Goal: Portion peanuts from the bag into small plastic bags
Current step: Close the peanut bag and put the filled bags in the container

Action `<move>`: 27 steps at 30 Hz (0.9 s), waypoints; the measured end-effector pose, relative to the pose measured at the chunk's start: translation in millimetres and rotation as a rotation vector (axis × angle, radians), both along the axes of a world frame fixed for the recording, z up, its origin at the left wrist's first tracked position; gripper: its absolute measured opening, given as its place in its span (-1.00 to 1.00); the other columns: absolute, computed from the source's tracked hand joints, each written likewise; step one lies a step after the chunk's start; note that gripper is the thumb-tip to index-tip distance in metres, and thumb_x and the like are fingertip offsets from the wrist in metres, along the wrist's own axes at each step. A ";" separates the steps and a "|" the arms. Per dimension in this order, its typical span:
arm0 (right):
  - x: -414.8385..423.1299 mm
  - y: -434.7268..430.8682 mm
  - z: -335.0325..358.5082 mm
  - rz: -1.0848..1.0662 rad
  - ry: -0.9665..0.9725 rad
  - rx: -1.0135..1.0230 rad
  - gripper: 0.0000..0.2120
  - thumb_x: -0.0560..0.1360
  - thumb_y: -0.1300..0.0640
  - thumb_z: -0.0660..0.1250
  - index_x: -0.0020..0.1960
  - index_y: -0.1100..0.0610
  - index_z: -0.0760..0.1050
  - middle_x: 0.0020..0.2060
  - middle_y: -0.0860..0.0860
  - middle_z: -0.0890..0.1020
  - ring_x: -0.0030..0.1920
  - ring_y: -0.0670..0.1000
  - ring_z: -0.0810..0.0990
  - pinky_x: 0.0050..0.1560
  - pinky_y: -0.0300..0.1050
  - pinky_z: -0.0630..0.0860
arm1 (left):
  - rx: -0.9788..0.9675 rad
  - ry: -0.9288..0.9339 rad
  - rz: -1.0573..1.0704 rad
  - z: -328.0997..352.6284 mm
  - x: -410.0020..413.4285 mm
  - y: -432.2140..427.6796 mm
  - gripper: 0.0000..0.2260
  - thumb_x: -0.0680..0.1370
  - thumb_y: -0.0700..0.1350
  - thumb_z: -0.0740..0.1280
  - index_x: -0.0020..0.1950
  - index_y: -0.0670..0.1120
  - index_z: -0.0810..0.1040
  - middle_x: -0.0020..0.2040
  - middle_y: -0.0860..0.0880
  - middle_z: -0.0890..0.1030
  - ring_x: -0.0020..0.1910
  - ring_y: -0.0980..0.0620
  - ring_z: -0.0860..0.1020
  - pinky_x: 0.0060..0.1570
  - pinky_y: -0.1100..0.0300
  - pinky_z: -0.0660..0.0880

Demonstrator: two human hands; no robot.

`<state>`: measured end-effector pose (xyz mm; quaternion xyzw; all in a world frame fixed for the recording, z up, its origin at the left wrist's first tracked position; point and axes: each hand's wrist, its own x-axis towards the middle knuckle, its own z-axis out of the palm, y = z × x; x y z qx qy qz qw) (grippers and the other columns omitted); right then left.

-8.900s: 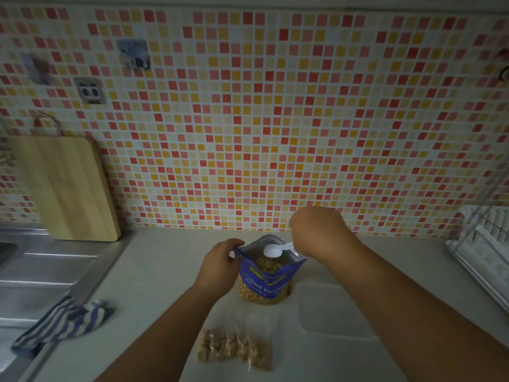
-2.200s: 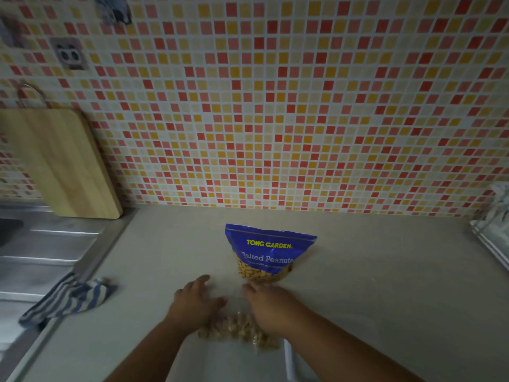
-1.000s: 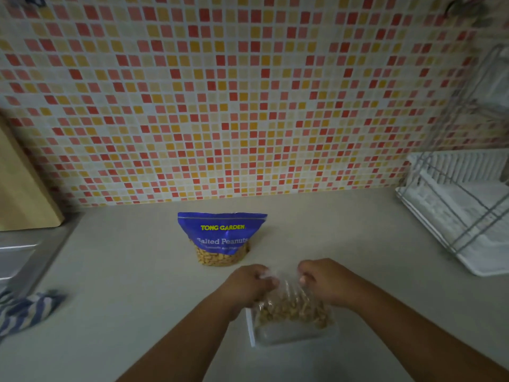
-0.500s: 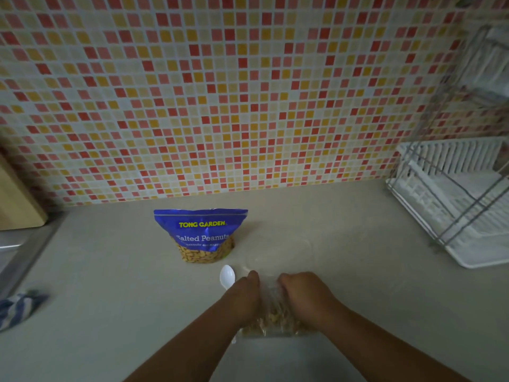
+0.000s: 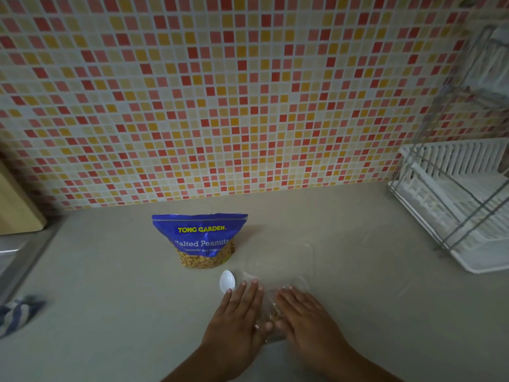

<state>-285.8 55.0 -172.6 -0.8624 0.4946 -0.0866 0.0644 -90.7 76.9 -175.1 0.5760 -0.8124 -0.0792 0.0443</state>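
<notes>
In the head view, the left hand (image 5: 237, 312) and the right hand (image 5: 303, 315) lie side by side on the pale bench (image 5: 110, 271). Each grip is spread flat, straight fingers pressing a small clear plastic bag of peanuts (image 5: 271, 312) down between them, probably to squeeze out air and level the portion before sealing. The blue foil bag of salted peanuts (image 5: 199, 238) stands upright just beyond, handy for another scoop. A white plastic spoon (image 5: 227, 281) rests at the left fingertips.
</notes>
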 end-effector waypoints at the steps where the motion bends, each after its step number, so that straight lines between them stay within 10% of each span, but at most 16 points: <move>1: 0.6 0.7 0.1 -0.009 0.012 0.033 -0.40 0.60 -0.14 -0.18 0.17 0.06 0.59 0.13 -0.04 0.66 0.15 -0.03 0.63 0.38 -0.19 0.02 | 0.011 -0.003 -0.001 -0.8 -0.3 -0.1 -0.45 0.59 0.18 -0.08 0.40 -0.10 0.38 0.42 -0.05 0.39 0.42 -0.02 0.27 0.39 0.09 0.03; 10: 0.3 1.7 -1.0 -0.008 0.020 0.028 -0.42 0.60 -0.14 -0.16 0.26 0.12 0.50 0.17 0.03 0.64 0.21 0.01 0.59 0.43 -0.14 -0.02 | 0.075 0.073 0.023 7.2 -2.6 0.6 -0.42 0.59 0.23 -0.07 0.41 -0.10 0.37 0.44 -0.06 0.37 0.41 -0.05 0.35 0.37 0.09 0.07; 17: 4.1 -66.0 44.2 -0.145 -0.452 -0.125 -0.46 0.49 -0.19 0.12 0.26 0.16 0.50 0.18 0.06 0.60 0.22 -0.02 0.43 0.32 -0.30 0.22 | 0.134 0.544 0.134 12.9 42.0 3.6 0.03 0.23 0.44 0.34 0.48 0.19 -0.21 0.50 0.27 -0.20 0.45 0.30 -0.34 0.42 0.31 -0.23; 21: 22.0 -126.0 52.3 -0.223 -0.071 0.239 -0.26 0.42 -0.20 0.30 0.47 0.11 0.21 0.42 0.06 0.35 0.42 0.13 0.26 0.41 -0.06 0.21 | 0.053 0.480 0.183 -9.9 42.4 5.6 -0.29 0.25 0.59 -0.12 0.30 0.49 -0.37 0.48 0.12 -0.13 0.50 0.15 -0.22 0.39 0.44 -0.30; 27: 36.7 -160.8 36.6 -0.226 0.299 0.259 -0.21 0.24 -0.32 0.40 0.32 0.08 0.35 0.27 0.06 0.44 0.31 0.11 0.33 0.27 0.01 0.31 | 0.014 0.440 0.178 -26.5 38.2 -0.6 0.03 0.22 0.55 0.18 0.51 0.15 -0.19 0.52 0.29 -0.13 0.50 0.23 -0.15 0.44 0.27 -0.19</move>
